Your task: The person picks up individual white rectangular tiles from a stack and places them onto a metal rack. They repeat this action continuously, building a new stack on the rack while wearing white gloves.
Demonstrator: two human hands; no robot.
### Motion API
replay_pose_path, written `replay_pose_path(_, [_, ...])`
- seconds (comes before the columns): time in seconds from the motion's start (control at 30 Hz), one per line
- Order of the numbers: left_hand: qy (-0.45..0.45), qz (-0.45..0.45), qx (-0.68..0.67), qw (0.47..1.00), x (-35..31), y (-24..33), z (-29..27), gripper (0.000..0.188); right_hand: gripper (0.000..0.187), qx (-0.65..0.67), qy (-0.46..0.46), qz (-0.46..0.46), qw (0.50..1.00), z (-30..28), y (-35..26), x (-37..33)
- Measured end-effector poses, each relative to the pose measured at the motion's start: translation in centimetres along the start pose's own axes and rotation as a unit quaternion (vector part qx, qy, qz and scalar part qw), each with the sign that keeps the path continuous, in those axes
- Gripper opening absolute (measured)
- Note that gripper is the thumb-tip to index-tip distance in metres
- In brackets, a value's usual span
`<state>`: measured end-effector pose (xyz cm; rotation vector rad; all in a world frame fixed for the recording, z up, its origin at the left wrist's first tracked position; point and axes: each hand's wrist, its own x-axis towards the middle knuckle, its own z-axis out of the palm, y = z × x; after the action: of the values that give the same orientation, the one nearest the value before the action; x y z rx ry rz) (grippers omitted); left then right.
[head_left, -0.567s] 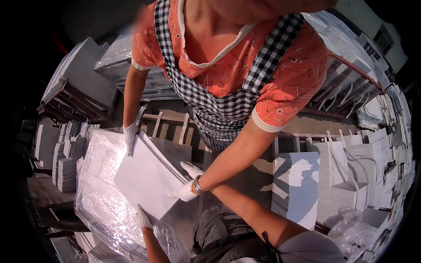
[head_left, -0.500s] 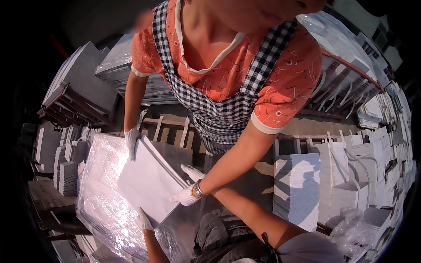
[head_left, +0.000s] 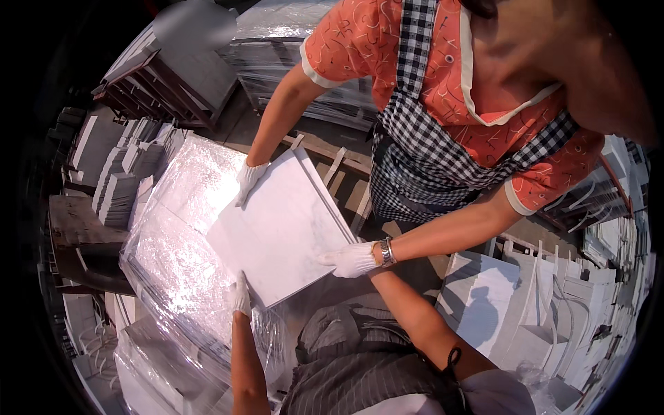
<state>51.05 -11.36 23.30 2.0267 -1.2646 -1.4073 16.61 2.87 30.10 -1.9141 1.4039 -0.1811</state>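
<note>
A square white stone slab [head_left: 283, 228], faintly veined, is held tilted, and a doubled line along its right edge suggests more than one sheet. My left hand [head_left: 240, 294], in a white knitted glove, grips its near left edge. My right forearm [head_left: 408, 308] reaches to the slab's right corner, where its hand is hidden behind a co-worker's gloved hand [head_left: 354, 261] wearing a metal watch. The co-worker's other gloved hand [head_left: 249, 181] grasps the slab's far left edge. Beneath and left of the slab lies a plastic-wrapped stack [head_left: 166, 228].
A co-worker in a checked apron [head_left: 443, 145] stands opposite, close to the slab. A wooden frame [head_left: 339, 166] lies on the floor by their legs. Stacked slabs [head_left: 477, 297] stand at the right; a loaded metal rack [head_left: 162, 86] is at the far left.
In the picture, the slab and the hands on it have shifted right and slightly up. The co-worker appears further right. My right hand, partly visible before, is now covered.
</note>
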Motion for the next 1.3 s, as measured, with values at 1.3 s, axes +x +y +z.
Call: replay_pose_path(1.3, [-0.016,-0.052,0.018,0.998,1.8,3.3,0.1,0.055,0.049,0.199,0.36,0.361,0.837,2.4,7.4,11.2])
